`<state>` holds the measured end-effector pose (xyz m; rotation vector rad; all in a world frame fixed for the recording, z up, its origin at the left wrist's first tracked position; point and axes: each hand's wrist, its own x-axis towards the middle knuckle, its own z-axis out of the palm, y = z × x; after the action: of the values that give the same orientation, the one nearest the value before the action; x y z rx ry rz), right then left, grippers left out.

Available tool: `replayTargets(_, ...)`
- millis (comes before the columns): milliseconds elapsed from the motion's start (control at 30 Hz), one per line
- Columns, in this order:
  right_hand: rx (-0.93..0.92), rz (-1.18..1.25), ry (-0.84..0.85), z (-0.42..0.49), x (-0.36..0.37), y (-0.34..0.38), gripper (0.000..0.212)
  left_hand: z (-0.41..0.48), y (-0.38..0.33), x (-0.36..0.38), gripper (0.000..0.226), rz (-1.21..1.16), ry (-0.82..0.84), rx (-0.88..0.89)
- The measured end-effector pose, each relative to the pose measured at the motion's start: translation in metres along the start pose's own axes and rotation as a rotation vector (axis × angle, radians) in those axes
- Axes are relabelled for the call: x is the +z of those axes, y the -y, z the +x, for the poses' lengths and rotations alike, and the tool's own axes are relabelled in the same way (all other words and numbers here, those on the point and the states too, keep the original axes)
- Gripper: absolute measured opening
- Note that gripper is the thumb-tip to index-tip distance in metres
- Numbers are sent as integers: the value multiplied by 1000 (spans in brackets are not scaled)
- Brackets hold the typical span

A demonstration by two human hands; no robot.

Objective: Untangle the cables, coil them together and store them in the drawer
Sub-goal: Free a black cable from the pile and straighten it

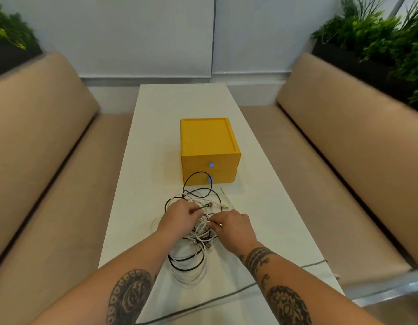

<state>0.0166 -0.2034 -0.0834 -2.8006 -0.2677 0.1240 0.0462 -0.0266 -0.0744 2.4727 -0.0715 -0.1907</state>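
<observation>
A tangle of white and black cables (191, 256) lies on the white table (156, 141), in front of a yellow box (209, 146) with two shut drawers, each with a small blue tab (211, 164). One black loop (198, 181) arches up against the lower drawer. My left hand (177, 219) pinches a thin cable with a green tip at the top of the tangle. Just to the right, my right hand (234, 227) pinches a white strand. Both hands sit over the middle of the heap and hide part of it.
Beige padded benches (46, 184) run along both sides of the narrow table. Planters with green foliage (379, 38) stand behind each bench. A grey cord (238, 292) crosses the near end of the table toward its right edge.
</observation>
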Motion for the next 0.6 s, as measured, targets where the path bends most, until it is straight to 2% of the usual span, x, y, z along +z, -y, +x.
replayTargets(300, 68, 233, -40, 0, -10, -4, 35, -4, -9, -11, 18, -91, -36, -75)
replayTargets(467, 113, 373, -155, 4, -25, -1, 33, -8, -18, -33, 16, -287, -126, -120)
replayTargets(600, 115, 434, -180, 9, -39, 12, 33, -9, -28, -53, 19, -419, -175, -79)
